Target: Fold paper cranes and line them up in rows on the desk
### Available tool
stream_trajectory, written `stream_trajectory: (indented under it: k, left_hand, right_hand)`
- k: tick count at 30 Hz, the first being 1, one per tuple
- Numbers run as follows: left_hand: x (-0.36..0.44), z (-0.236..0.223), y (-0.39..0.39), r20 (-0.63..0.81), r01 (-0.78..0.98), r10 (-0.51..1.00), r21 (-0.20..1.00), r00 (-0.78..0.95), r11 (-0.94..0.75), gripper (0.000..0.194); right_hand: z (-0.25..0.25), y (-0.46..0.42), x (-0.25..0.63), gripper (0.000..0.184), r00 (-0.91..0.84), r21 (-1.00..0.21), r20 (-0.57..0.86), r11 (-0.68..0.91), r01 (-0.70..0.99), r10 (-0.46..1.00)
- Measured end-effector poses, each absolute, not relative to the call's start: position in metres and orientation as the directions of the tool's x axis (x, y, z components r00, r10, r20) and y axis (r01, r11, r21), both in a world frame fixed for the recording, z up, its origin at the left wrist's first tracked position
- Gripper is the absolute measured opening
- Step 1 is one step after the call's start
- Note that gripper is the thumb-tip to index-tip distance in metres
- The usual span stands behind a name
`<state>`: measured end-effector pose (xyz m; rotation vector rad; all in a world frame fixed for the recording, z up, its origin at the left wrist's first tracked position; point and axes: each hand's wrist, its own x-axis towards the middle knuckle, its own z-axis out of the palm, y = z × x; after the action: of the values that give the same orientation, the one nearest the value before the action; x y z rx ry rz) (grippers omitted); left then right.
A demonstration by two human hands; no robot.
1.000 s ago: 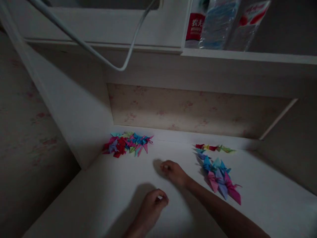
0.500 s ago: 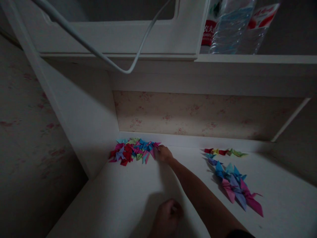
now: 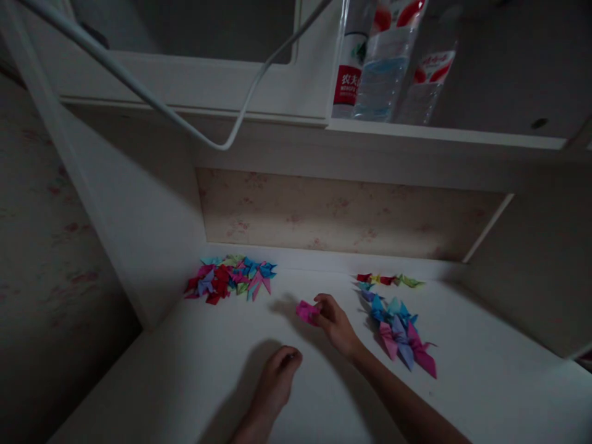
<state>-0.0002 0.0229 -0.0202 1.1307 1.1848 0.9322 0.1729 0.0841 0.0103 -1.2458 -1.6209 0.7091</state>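
Observation:
My right hand (image 3: 337,324) pinches a bright pink folded-paper crane (image 3: 306,312) between thumb and fingers, above the white desktop. Its wings look folded in. Lower and to the left, my left hand (image 3: 279,373) is curled closed, thumb against the fingers, with nothing visible in it. A heap of folded-paper cranes (image 3: 222,280) in red, blue, green, pink and purple lies at the desk's back left corner. Right of my right hand, larger opened paper cranes (image 3: 401,336) in blue, purple and pink lie close together. Behind them is a short row of small red, yellow and green cranes (image 3: 383,280).
The white desktop (image 3: 203,382) meets a side panel (image 3: 139,228) on the left and a low back ledge (image 3: 319,262). Overhead, a shelf (image 3: 444,137) holds plastic water bottles (image 3: 382,86). A white cable (image 3: 161,111) hangs in front of the cabinet.
My right hand has come away from the heap towards me and right, with the pink crane in its fingers. My left hand has moved forward and left. The camera view has shifted.

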Motion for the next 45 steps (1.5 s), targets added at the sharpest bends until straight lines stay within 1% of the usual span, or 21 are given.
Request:
stream_trajectory:
  k: [2,4,7,9,11,12,16,18,20,23,25,27,29,31,34,38,45]
  left_hand:
    - [0.0,-0.016,0.02,-0.253,-0.012,0.949,0.966,0.186,0.26,0.036]
    - [0.001,-0.011,0.016,-0.258,-0.029,0.94,0.962,0.224,0.271,0.044]
    - [0.001,-0.009,0.01,-0.171,-0.033,0.941,0.981,0.291,0.189,0.05]
    - [0.002,-0.011,0.007,-0.111,-0.002,0.937,0.993,0.332,0.119,0.049]
    - [0.003,-0.014,0.006,-0.08,0.041,0.927,0.997,0.366,0.069,0.045]
    - [0.003,-0.015,0.005,-0.068,0.055,0.923,0.997,0.378,0.051,0.042]
    - [0.001,-0.016,0.003,-0.057,0.059,0.92,0.998,0.388,0.037,0.033]
    - [0.0,-0.014,0.002,-0.064,0.081,0.919,0.996,0.388,0.035,0.033]
    - [0.0,-0.013,0.001,-0.07,0.112,0.911,0.993,0.407,0.027,0.031]
    - [0.003,-0.012,0.0,-0.077,0.134,0.916,0.991,0.394,0.026,0.022]
    - [0.005,-0.012,0.0,-0.077,0.117,0.928,0.992,0.365,0.036,0.019]
    - [0.005,-0.011,0.001,-0.075,0.088,0.938,0.995,0.338,0.048,0.023]
    - [0.003,-0.01,0.004,-0.079,0.055,0.949,0.996,0.305,0.065,0.029]
    - [0.001,-0.009,0.006,-0.092,0.02,0.96,0.996,0.263,0.09,0.032]
    - [-0.001,-0.007,0.008,-0.101,-0.048,0.968,0.992,0.228,0.115,0.034]
    - [-0.001,-0.006,0.007,-0.112,-0.095,0.971,0.986,0.21,0.134,0.033]
    - [-0.001,-0.013,0.009,-0.135,-0.091,0.953,0.982,0.271,0.165,0.034]
  right_hand:
    - [0.016,0.052,0.182,0.015,-0.116,-0.891,0.293,0.315,0.328,0.949]
    - [0.023,0.026,0.188,0.008,-0.186,-0.91,0.263,0.307,0.277,0.947]
    - [0.024,0.001,0.192,0.013,-0.221,-0.921,0.248,0.301,0.249,0.943]
    - [0.018,-0.007,0.192,0.015,-0.215,-0.924,0.257,0.305,0.233,0.942]
    - [0.007,-0.01,0.189,0.016,-0.179,-0.936,0.267,0.299,0.184,0.947]
    - [0.001,-0.01,0.188,0.017,-0.152,-0.948,0.264,0.285,0.139,0.952]
    - [-0.02,-0.011,0.18,0.033,-0.058,-0.971,0.225,0.22,-0.089,0.973]
    - [-0.025,-0.011,0.178,0.035,-0.057,-0.969,0.214,0.205,-0.137,0.975]
    - [-0.027,-0.013,0.177,0.036,-0.061,-0.972,0.202,0.193,-0.133,0.977]
    - [-0.028,-0.013,0.178,0.037,-0.028,-0.975,0.194,0.189,-0.114,0.981]
    - [-0.03,-0.013,0.177,0.04,-0.011,-0.97,0.195,0.191,-0.148,0.981]
    - [-0.031,-0.012,0.177,0.042,-0.025,-0.964,0.193,0.185,-0.19,0.981]
    - [-0.032,-0.013,0.176,0.04,-0.04,-0.968,0.191,0.181,-0.177,0.981]
    - [-0.029,-0.014,0.175,0.031,-0.038,-0.976,0.198,0.193,-0.103,0.98]
    - [-0.024,-0.016,0.174,0.017,-0.042,-0.969,0.246,0.247,0.008,0.968]
    - [-0.023,-0.016,0.174,0.023,-0.049,-0.963,0.263,0.265,0.044,0.964]
    - [-0.033,-0.016,0.173,0.027,-0.052,-0.981,0.192,0.191,-0.036,0.98]
